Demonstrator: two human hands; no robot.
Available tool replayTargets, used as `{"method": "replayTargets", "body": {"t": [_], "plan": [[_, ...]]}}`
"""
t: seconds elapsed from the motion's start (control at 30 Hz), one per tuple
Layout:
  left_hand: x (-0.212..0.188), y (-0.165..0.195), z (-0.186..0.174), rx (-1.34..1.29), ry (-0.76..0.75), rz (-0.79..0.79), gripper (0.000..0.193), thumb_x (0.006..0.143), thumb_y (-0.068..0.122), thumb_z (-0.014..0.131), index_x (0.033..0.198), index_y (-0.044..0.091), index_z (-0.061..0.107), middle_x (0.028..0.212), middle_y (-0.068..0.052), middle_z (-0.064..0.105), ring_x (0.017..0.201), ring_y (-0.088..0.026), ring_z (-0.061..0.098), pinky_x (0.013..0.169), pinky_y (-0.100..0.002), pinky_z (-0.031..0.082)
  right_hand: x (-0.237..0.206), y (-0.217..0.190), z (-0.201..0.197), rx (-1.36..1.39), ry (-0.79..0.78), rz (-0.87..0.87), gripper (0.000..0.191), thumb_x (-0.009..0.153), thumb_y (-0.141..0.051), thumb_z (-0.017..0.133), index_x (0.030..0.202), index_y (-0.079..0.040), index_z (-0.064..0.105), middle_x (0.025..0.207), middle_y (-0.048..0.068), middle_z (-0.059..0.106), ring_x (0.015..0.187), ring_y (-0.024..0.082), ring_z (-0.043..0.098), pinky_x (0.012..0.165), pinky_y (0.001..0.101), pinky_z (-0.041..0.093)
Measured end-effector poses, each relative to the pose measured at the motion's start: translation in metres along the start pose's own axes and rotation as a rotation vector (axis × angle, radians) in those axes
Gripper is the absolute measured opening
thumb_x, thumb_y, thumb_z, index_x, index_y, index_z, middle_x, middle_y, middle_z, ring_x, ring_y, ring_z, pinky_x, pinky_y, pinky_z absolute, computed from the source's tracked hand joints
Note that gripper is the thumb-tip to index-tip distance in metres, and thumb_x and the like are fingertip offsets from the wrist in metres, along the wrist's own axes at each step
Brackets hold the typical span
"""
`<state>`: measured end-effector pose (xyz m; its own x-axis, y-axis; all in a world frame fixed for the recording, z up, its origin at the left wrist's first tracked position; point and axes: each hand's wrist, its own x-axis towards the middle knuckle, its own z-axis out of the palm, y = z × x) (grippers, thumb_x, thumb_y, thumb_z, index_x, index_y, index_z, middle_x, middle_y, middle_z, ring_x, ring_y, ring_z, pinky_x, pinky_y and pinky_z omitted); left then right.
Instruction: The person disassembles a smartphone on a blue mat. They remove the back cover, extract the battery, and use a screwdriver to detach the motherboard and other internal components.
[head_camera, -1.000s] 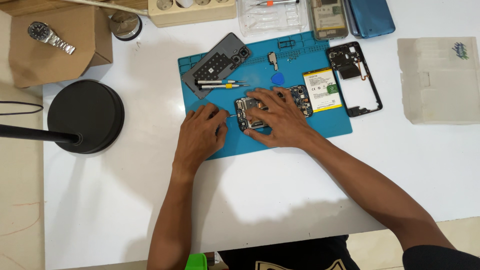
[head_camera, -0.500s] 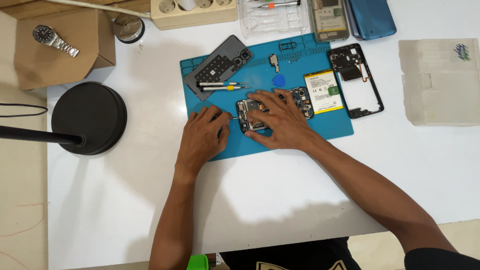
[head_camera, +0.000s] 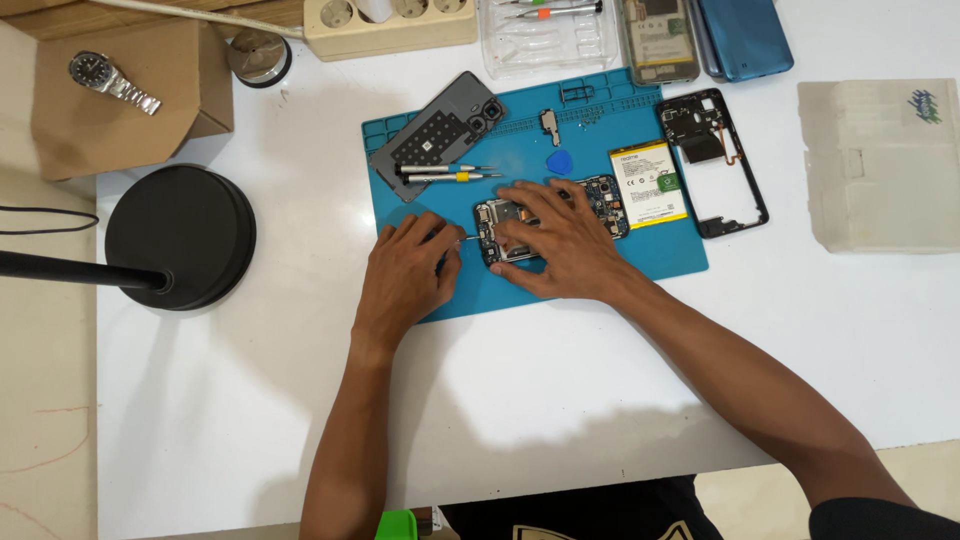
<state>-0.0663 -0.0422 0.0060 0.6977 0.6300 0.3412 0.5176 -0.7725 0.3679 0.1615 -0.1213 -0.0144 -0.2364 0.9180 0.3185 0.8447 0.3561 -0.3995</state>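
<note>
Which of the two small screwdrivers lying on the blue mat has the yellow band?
The lower screwdriver, the one nearer the left hand. It has a yellow band midway along its shaft; the upper screwdriver beside it is plain dark and silver.

1. A single head-worn camera looked almost straight down from above the person's chest.
2. It faced the white surface (head_camera: 600, 400), far edge uppermost.
3. It sat at arm's reach, taking in both forearms and the rectangular blue rubber mat (head_camera: 560, 290).

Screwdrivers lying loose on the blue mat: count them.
2. Both lie side by side near the mat's upper left: a dark-handled screwdriver and, just below it, a yellow-banded screwdriver. The left hand may hide another tool.
</note>
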Motion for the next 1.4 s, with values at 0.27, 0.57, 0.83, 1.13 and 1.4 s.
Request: {"method": "replayTargets", "body": {"t": [0.27, 0.57, 0.83, 1.13, 1.4], "plan": [[0.000, 0.000, 0.000, -0.009, -0.004, -0.002, 0.016, 0.085, 0.006, 0.073, 0.100, 0.012, 0.075, 0.094, 0.000, 0.066, 0.086, -0.018, 0.062, 0.073, -0.037, 0.047, 0.000, 0.000, 0.000, -0.003, -0.010, 0.008, 0.034, 0.088, -0.050, 0.074, 0.095, -0.018, 0.071, 0.145, 0.016, 0.054, 0.142, 0.033, 0.044, 0.117, 0.0597, 0.024], [0.001, 0.002, 0.006, 0.010, 0.075, 0.037, 0.007, 0.093, 0.017, 0.075, 0.099, 0.013, 0.076, 0.092, 0.002, 0.068, 0.084, -0.017, 0.062, 0.071, -0.035, 0.046, 0.000, -0.001, 0.000, -0.002, 0.000, 0.011, 0.035, 0.088, -0.051, 0.074, 0.097, -0.017, 0.072, 0.146, 0.015, 0.054, 0.143, 0.033, 0.044, 0.118, 0.0598, 0.024], [0.005, 0.002, 0.016, -0.128, 0.166, 0.102, 0.006, 0.096, 0.015, 0.074, 0.100, 0.011, 0.073, 0.096, 0.001, 0.070, 0.086, -0.018, 0.062, 0.074, -0.035, 0.046, 0.001, -0.002, 0.002, -0.024, 0.015, 0.005, 0.039, 0.087, -0.054, 0.075, 0.099, -0.017, 0.072, 0.146, 0.014, 0.054, 0.142, 0.032, 0.044, 0.117, 0.0590, 0.025], [0.005, 0.012, 0.006, -0.194, 0.152, -0.133, 0.011, 0.093, 0.016, 0.074, 0.100, 0.008, 0.073, 0.092, -0.002, 0.070, 0.070, -0.018, 0.064, 0.063, -0.033, 0.051, 0.001, -0.003, -0.001, 0.011, 0.014, 0.025, 0.039, 0.086, -0.054, 0.076, 0.096, -0.017, 0.071, 0.144, 0.014, 0.055, 0.140, 0.032, 0.046, 0.117, 0.0585, 0.026], [0.006, 0.035, 0.019, -0.295, 0.120, -0.402, 0.020, 0.089, 0.024, 0.079, 0.092, 0.004, 0.079, 0.076, -0.007, 0.072, 0.054, -0.018, 0.065, 0.047, -0.032, 0.048, 0.002, -0.003, -0.001, 0.029, 0.037, 0.023, 0.040, 0.081, -0.050, 0.082, 0.098, -0.015, 0.072, 0.144, 0.013, 0.056, 0.140, 0.032, 0.047, 0.115, 0.0572, 0.027]]}}
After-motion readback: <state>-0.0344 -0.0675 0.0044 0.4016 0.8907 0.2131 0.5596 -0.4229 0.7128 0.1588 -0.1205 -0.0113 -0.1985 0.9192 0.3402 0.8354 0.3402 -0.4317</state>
